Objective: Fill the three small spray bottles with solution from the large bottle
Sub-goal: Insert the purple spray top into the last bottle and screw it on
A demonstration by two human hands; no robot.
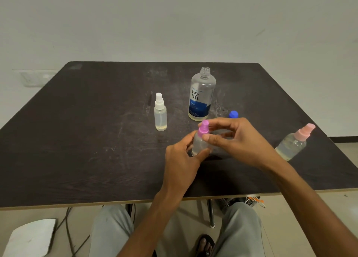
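**Both hands on the purple-capped spray bottle**

Left hand (181, 158) wraps the clear body of the purple-capped spray bottle (199, 142), fingers curled around its far side and thumb pressed on the near side low down. Right hand (236, 140) reaches in from the right with thumb and forefinger pinched around the purple spray head (203, 128), the other fingers spread loosely above it. The bottle stands upright or nearly so at the middle of the table (77, 140); whether its base touches the surface cannot be told, as the hands hide it.

Behind it stands the large bottle (201, 95), uncapped, its neck open. Its label reads "re-nu" in dark letters on clear plastic, with a blue band below carrying the word "fresh"; the small print cannot be read. A thin layer of yellowish liquid sits at its bottom. A blue cap (233, 114) lies just to its right, partly hidden by the right hand.

To the left, a white-capped spray bottle (160, 113) stands upright, holding pale liquid. Near the right table edge a pink-capped spray bottle (294, 142) also holds pale liquid, appearing tilted in the wide-angle view.
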